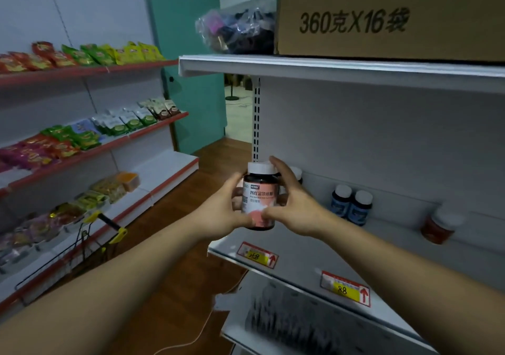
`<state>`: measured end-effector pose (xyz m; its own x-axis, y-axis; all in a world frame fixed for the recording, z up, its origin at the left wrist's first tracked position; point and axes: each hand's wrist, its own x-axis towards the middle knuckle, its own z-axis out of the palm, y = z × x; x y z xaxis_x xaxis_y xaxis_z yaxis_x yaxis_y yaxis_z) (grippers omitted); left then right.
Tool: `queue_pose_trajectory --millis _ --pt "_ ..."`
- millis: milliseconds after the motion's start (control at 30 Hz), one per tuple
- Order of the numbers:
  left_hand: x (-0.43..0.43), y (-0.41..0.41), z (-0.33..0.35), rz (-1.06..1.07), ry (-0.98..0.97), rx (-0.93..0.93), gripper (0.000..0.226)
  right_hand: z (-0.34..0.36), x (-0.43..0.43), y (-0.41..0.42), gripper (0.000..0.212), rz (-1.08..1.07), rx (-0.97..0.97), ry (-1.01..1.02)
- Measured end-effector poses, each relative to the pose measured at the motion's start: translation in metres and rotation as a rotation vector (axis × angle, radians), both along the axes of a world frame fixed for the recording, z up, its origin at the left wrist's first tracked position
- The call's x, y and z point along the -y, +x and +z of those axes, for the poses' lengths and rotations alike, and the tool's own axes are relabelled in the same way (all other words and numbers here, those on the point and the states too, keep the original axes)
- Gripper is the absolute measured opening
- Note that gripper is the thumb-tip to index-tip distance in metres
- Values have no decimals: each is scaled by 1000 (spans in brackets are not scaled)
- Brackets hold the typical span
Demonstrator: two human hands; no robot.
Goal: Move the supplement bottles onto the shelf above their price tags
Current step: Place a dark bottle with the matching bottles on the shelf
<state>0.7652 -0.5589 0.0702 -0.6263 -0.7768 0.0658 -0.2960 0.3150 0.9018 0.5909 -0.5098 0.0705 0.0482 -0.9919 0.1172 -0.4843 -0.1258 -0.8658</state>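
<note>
A dark supplement bottle with a white cap and a pink label is held upright in the air at the left end of the white shelf. My left hand grips its left side. My right hand grips its right side, with fingers reaching up to the cap. Two red-and-yellow price tags hang on the shelf's front edge. Two blue-labelled bottles stand at the back of the shelf. A red-labelled bottle stands farther right. Another white-capped bottle is partly hidden behind my right hand.
A cardboard box and a plastic bag of dark items sit on the top shelf. Snack packets fill red-edged shelves on the left. A wire shopping basket with yellow handles stands on the wooden floor below.
</note>
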Motion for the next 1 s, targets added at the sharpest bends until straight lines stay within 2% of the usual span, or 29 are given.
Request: queue_pose_trajectory --millis 133,333,567,700,867,1000 --pt "39 -9 -22 -24 -8 91 104 -28 29 -3 101 -95 -10 8" --pt "86 -18 -67 -89 71 109 98 -73 55 2 98 -152 69 -16" --pt "133 -24 -96 -202 219 45 78 -99 81 16 96 -388 -68 5" --pt "145 -22 -109 -210 143 36 71 -107 85 28 86 -483 -118 43" --pt "146 -29 -123 -120 98 -22 53 -119 88 32 65 -558 -86 46" --pt "151 -36 -126 -114 -3 9 55 -121 93 24 67 -543 -93 3"
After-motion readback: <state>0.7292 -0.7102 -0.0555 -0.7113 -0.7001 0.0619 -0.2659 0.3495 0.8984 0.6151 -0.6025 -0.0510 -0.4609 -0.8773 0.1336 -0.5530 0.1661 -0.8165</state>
